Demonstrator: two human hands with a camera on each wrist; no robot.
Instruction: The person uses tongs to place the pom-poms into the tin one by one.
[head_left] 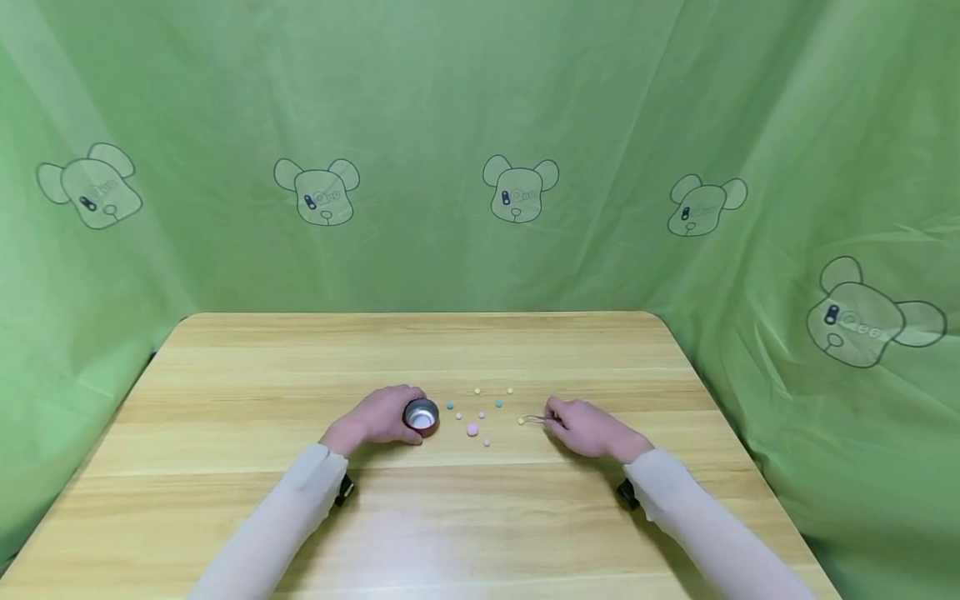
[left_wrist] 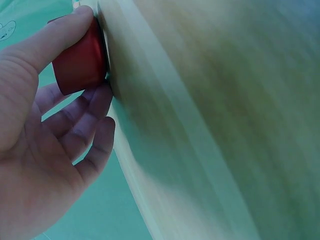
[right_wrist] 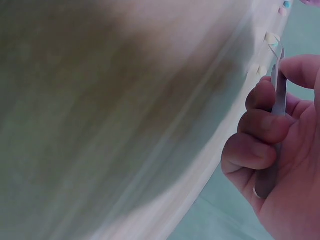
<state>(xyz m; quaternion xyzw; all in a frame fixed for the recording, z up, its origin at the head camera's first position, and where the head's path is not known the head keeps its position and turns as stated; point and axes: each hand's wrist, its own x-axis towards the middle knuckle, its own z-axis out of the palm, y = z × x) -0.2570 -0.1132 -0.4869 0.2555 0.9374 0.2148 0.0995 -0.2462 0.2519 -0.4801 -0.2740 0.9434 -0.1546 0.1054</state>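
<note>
My left hand [head_left: 381,415] holds a small round tin [head_left: 422,419], dark red outside and silvery inside, its open top facing up. In the left wrist view the thumb lies across one side of the red tin [left_wrist: 80,62] and the fingers reach round the other. My right hand [head_left: 588,427] grips metal tweezers [right_wrist: 281,95], with the thumb and curled fingers around the arms. At the tweezers' tips is a small yellow ball [head_left: 521,422], close to the tabletop. Between the hands lies a larger pink ball [head_left: 472,430].
Several smaller balls are scattered on the wooden table [head_left: 480,508]: a teal one [head_left: 450,405] by the tin, another teal ball [head_left: 498,403], a yellow ball [head_left: 477,391] farther back and a pink ball [head_left: 486,442] nearer. A green curtain [head_left: 420,267] with bear prints surrounds the table.
</note>
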